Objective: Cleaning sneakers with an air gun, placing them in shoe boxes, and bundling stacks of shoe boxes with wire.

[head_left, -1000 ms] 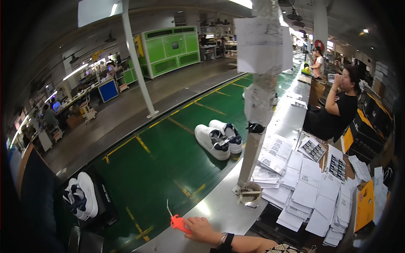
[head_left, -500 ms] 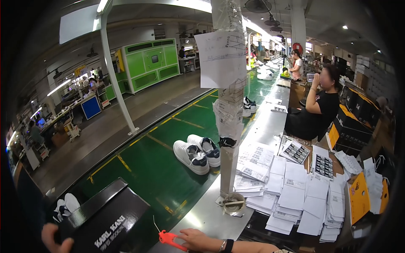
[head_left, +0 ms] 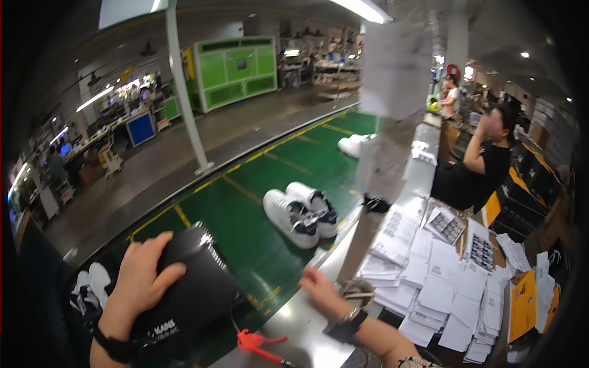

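- Box, black and glossy with pale lettering near its lower edge, sits at the lower left over the green belt; whether it rests flat there, I cannot tell.
- Left grip: wide, fingers and thumb spread over the left part of the box, the thumb lying across its top.
- Right grip: fingers half-curled and blurred, nothing seen in them; how far they are closed, I cannot tell. It is over the metal bench, near the pillar.
- Red-handled tool with a thin prong: at the near edge of the bench, just beside the box, apart from either grip.
- White shoes with dark linings: side by side on the belt, beyond the box.
- Second pair: to the left of the left grip.
- Papers: overlapping stacks, right of the pillar.
- Co-worker: dressed in black, beyond the papers, one hand raised to the head.
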A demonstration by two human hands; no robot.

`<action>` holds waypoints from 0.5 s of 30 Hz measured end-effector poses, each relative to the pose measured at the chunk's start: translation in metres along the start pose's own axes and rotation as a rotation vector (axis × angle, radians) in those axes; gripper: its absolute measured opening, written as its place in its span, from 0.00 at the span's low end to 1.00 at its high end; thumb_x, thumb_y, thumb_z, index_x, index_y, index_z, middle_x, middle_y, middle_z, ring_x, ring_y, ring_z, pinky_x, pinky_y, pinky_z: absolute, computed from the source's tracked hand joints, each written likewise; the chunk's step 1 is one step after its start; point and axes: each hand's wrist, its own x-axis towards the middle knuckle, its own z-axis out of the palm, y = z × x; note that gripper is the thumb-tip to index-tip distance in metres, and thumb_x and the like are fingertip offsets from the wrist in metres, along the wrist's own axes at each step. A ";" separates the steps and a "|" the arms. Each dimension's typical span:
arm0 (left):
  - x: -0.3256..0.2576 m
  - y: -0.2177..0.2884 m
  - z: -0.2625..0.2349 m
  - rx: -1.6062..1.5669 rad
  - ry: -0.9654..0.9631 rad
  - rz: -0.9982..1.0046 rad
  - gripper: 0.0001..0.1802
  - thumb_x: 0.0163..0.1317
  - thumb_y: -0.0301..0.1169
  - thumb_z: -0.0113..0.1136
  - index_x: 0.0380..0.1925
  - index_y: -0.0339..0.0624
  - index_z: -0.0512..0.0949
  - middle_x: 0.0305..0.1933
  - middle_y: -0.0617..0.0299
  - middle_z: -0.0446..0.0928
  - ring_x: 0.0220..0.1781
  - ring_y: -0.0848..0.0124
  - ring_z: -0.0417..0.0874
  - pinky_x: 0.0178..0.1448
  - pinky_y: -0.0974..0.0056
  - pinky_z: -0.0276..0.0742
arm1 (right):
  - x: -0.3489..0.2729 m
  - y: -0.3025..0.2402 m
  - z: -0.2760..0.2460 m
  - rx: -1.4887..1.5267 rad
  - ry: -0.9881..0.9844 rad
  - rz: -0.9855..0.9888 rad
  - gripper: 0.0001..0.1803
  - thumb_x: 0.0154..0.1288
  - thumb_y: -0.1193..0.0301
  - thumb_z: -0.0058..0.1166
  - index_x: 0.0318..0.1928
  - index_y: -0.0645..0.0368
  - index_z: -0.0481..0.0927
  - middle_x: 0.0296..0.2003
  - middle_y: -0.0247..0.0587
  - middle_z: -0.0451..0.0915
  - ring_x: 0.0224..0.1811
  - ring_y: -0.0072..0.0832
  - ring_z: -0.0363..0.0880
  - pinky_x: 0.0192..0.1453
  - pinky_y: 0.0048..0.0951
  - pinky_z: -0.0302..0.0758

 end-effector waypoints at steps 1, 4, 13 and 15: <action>0.002 -0.001 0.001 0.036 0.027 -0.013 0.28 0.51 0.41 0.61 0.51 0.41 0.70 0.42 0.51 0.76 0.43 0.53 0.74 0.49 0.57 0.67 | 0.017 -0.004 -0.001 0.073 0.011 0.023 0.20 0.59 0.66 0.52 0.51 0.60 0.70 0.38 0.37 0.73 0.40 0.22 0.71 0.45 0.26 0.70; 0.013 -0.018 0.003 -0.013 0.050 -0.070 0.26 0.54 0.42 0.58 0.51 0.41 0.70 0.42 0.52 0.76 0.42 0.53 0.74 0.48 0.57 0.68 | 0.069 0.000 -0.007 0.115 0.393 -0.033 0.17 0.59 0.68 0.51 0.47 0.61 0.71 0.32 0.31 0.72 0.34 0.22 0.69 0.39 0.23 0.68; 0.009 -0.036 0.011 0.077 0.125 -0.041 0.25 0.53 0.43 0.60 0.49 0.42 0.72 0.33 0.54 0.75 0.36 0.55 0.75 0.42 0.58 0.70 | 0.169 0.008 -0.009 0.624 0.530 0.208 0.12 0.59 0.57 0.52 0.34 0.51 0.72 0.25 0.28 0.66 0.23 0.16 0.63 0.20 0.19 0.58; 0.003 -0.040 0.005 0.080 0.142 -0.037 0.26 0.51 0.42 0.61 0.48 0.42 0.72 0.31 0.55 0.75 0.34 0.56 0.76 0.40 0.58 0.70 | 0.186 0.018 -0.004 0.541 0.453 0.162 0.11 0.57 0.61 0.54 0.35 0.54 0.72 0.26 0.29 0.68 0.24 0.17 0.64 0.23 0.21 0.61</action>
